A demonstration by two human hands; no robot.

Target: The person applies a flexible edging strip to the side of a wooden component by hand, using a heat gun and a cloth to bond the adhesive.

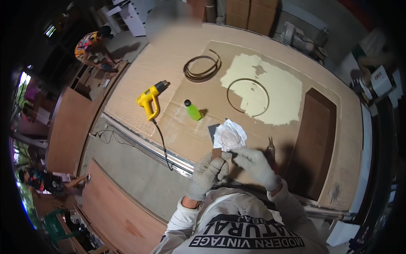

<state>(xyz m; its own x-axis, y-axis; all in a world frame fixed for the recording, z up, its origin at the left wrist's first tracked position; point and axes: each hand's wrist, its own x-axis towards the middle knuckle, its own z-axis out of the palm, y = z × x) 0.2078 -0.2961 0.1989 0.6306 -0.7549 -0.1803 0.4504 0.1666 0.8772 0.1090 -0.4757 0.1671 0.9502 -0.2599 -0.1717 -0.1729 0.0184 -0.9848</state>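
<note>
My left hand (207, 172), in a pale knit glove, is closed around a small brown piece (216, 153) that sticks up from its fingers. Close beside it, my right hand (255, 166) wears a similar glove, its fingertips drawn together near that piece; what they pinch, if anything, is hidden. Just beyond both hands lies a crumpled white cloth (230, 134), partly over a dark flat sheet (212, 132). Pliers (270, 149) rest to the right of my right hand.
On the cardboard-covered table (177, 120) lie a yellow heat gun (148, 101), a green bottle (193, 111), a coiled brown strip (202, 70) and a thin hoop (267, 99). A curved brown panel (311, 146) stands right. A person (91, 46) crouches at far left.
</note>
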